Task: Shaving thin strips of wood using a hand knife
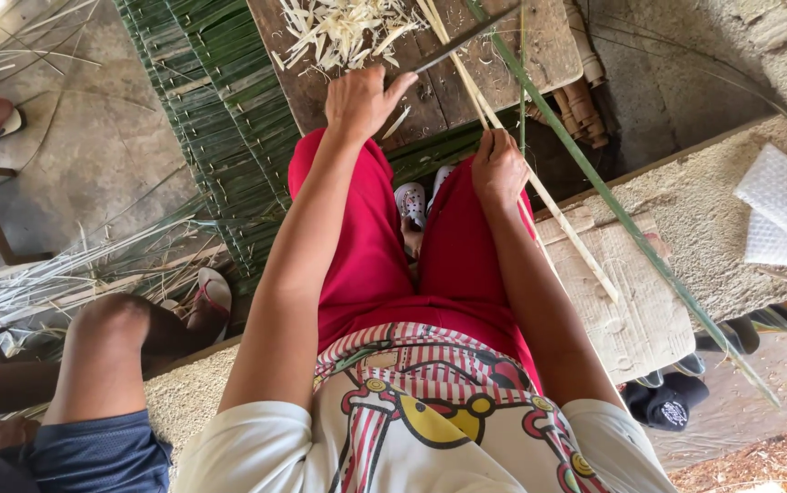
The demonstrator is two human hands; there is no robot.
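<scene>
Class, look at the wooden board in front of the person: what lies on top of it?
A pile of pale shavings lies on the board. The left hand holds a blade over it. The hand covers the board beneath it.

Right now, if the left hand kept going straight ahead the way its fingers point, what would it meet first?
The left hand points up-frame over the wooden board. First in line looks to be the pile of pale shavings lying on it, though depth is hard to judge from above.
</scene>
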